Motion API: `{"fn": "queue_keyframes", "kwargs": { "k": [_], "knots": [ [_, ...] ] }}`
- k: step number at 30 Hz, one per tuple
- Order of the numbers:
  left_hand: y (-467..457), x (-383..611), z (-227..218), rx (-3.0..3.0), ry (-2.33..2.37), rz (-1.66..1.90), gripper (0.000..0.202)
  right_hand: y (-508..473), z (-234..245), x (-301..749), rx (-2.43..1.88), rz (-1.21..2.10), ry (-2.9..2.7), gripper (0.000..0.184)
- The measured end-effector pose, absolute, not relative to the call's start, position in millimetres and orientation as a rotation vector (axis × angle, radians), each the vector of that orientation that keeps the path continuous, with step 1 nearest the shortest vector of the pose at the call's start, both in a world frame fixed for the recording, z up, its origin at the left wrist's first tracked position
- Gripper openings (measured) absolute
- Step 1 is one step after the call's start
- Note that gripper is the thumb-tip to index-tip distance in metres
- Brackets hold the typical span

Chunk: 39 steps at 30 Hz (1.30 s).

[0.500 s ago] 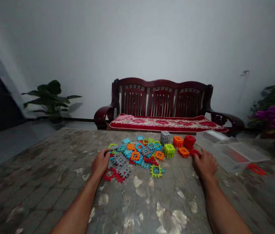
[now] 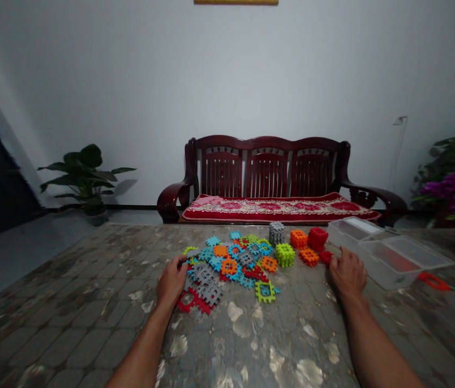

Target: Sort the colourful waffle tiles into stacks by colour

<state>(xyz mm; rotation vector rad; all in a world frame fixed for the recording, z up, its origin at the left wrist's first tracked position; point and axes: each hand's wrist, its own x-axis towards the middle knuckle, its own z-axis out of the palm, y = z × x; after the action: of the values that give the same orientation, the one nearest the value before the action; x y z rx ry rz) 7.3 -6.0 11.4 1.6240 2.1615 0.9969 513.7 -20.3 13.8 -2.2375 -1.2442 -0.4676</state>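
Observation:
My left hand (image 2: pixel 171 281) rests on the table at the left edge of a loose pile of flat, notched plastic building pieces. Its fingertips are beside a grey piece (image 2: pixel 203 274), thumb a little apart, with nothing seen in its grip. My right hand (image 2: pixel 348 274) lies on the table, open, its thumb close to a small red piece (image 2: pixel 326 257); whether they touch I cannot tell. Between the hands stand sorted stacks: grey (image 2: pixel 276 233), lime green (image 2: pixel 285 255), orange (image 2: pixel 299 238), a lower orange one (image 2: pixel 308 256) and red (image 2: pixel 317 238).
Right of my right hand is a clear plastic box (image 2: pixel 392 264) with orange-red inside. An orange-red loop-shaped item (image 2: pixel 433 281) lies beside it. A patterned cover is on the table (image 2: pixel 251 345). Behind stands a wooden bench (image 2: pixel 267 167) with a red cushion; plants flank it.
The view has tilted up slightly, so everything sits lower and a yellow frame edge shows at the top. My right hand appears slightly farther from the red piece; the left stays by the pile.

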Motion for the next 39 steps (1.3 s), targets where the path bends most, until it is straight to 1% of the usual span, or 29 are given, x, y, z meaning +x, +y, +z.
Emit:
{"fn": "queue_keyframes", "kwargs": {
  "k": [20,26,30,32,35,37,39],
  "knots": [
    [-7,7,11,1.694,2.170,0.936,0.032,-16,7,519,-2.176,-0.542,-1.246,0.048],
    [-9,9,15,1.676,2.183,0.924,0.032,-16,5,520,-2.027,-0.594,-1.188,0.048],
    [-10,10,13,1.690,2.180,0.957,0.031,-13,26,503,-1.803,-0.601,-1.250,0.044],
    [-9,9,11,1.702,2.175,0.971,0.031,-13,43,479,-1.650,-0.518,-1.393,0.042],
    [-8,7,8,1.714,2.158,0.984,0.030,-15,61,423,-1.490,-0.229,-1.689,0.040],
    [-8,6,6,1.718,2.147,0.991,0.030,-13,64,381,-1.429,-0.012,-1.917,0.040],
    [-7,6,6,1.717,2.147,0.993,0.029,-6,60,345,-1.406,0.135,-2.120,0.041]
  ]
}}
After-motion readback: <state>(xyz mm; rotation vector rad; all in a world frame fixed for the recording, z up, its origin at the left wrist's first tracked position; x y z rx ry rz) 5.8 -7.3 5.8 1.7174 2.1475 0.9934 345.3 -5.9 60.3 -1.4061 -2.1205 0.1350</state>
